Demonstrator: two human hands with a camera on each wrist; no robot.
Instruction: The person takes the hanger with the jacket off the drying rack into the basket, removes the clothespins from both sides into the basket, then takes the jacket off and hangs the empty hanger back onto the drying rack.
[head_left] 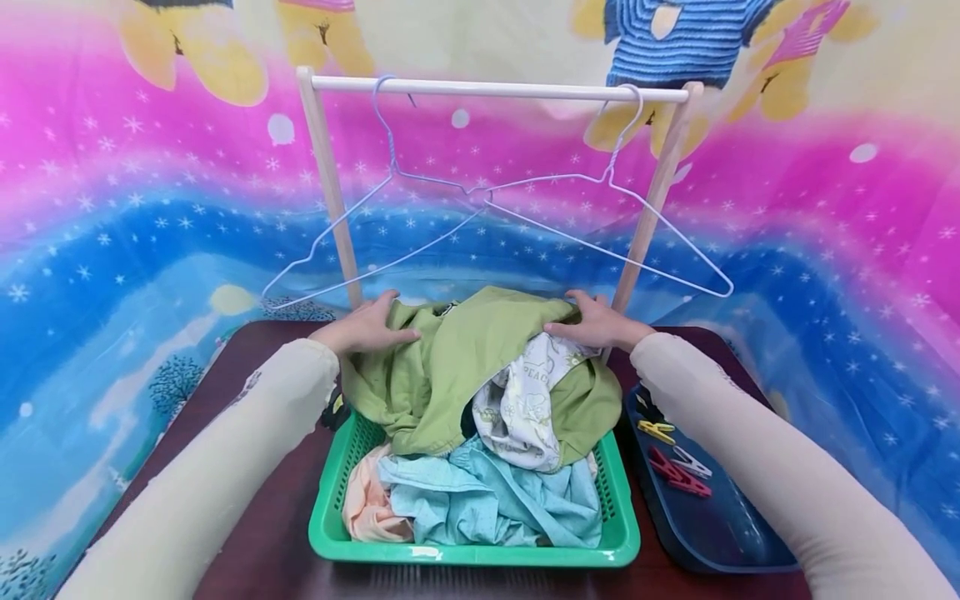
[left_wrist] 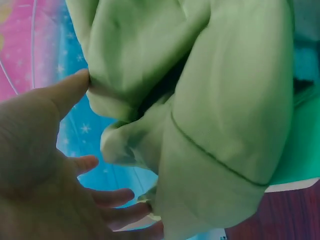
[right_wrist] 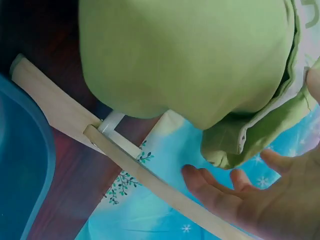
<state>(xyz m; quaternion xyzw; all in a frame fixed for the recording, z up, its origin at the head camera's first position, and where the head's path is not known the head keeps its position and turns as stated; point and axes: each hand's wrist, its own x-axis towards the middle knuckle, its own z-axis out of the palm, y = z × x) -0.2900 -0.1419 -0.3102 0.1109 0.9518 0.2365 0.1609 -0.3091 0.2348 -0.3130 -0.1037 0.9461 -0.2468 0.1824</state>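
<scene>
A bunched green garment (head_left: 457, 367) with a white printed lining (head_left: 517, 408) lies heaped over the far half of a green basket (head_left: 322, 533). At its left side is my left hand (head_left: 371, 325), thumb tip at the cloth and the other fingers (left_wrist: 115, 197) spread loosely beside a fold. My right hand (head_left: 596, 323) is at the garment's right side, its thumb by the lined edge and its relaxed fingers (right_wrist: 210, 190) apart below the cloth. Light blue cloth (head_left: 487, 492) and peach cloth (head_left: 375, 500) fill the near part of the basket.
Behind the basket stands a wooden rack (head_left: 495, 87) with two wire hangers, a left one (head_left: 322, 237) and a right one (head_left: 675, 221). A dark blue tray (head_left: 720, 525) on the right holds red clothespins (head_left: 678, 473), a yellow one (head_left: 656, 430) and a white one (head_left: 692, 461).
</scene>
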